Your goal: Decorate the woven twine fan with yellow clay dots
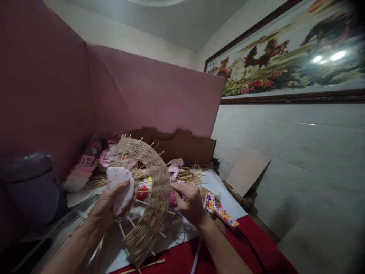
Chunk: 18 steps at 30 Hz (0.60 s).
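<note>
A fan-shaped piece woven from brown twine over thin sticks [159, 179] stands tilted in front of me, its stick ends poking out past the curved outer band. At its inner side sits a white half-round pad with pink dots [121, 184]. My left hand [110, 201] grips this pad, thumb on its face and the other fingers hidden behind. My right hand [188, 201] is closed in a pinch at the outer edge of the twine band; whatever is between its fingertips is too small to make out.
A flower-patterned glue gun [219, 211] with a black cord lies right of my right hand. Behind the woven piece are loose sticks [191, 175], a red packet [142, 193] and torn cardboard [182, 146]. A lidded bin [31, 190] stands left. Red cloth [251, 243] covers the front.
</note>
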Tool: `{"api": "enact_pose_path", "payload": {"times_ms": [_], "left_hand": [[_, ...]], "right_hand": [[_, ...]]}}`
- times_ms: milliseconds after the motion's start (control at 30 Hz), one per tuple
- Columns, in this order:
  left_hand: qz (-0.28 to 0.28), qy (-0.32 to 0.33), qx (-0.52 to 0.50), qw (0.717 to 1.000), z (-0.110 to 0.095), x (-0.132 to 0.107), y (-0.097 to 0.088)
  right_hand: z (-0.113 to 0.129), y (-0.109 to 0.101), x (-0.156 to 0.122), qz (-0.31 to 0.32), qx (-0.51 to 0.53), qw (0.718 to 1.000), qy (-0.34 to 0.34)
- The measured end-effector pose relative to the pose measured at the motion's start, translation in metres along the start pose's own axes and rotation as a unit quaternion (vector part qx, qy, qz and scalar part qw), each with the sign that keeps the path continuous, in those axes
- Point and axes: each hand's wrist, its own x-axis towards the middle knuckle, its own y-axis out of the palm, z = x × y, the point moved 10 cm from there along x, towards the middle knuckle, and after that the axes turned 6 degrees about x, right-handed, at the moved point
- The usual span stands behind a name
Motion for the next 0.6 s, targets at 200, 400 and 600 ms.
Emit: {"api": "enact_pose_path", "payload": {"times_ms": [200,400,600], "left_hand": [[-0.012,0.0,0.011,1.0,0.0003,0.0007,-0.0027],[0.001,0.001,0.007,1.0,0.0011,0.0,0.001],[-0.004,-0.008,0.007,1.0,0.0015,-0.0022,0.0011]], "right_hand": [[-0.0062,-0.0011,0.0001,-0.009,-0.012,1.0,0.021],[-0.0049,0.0022,0.0008,0.008,-0.033,0.999,0.016],[-0.0051,0.0016,0.0018,0.006,-0.081,0.997,0.018]]}}
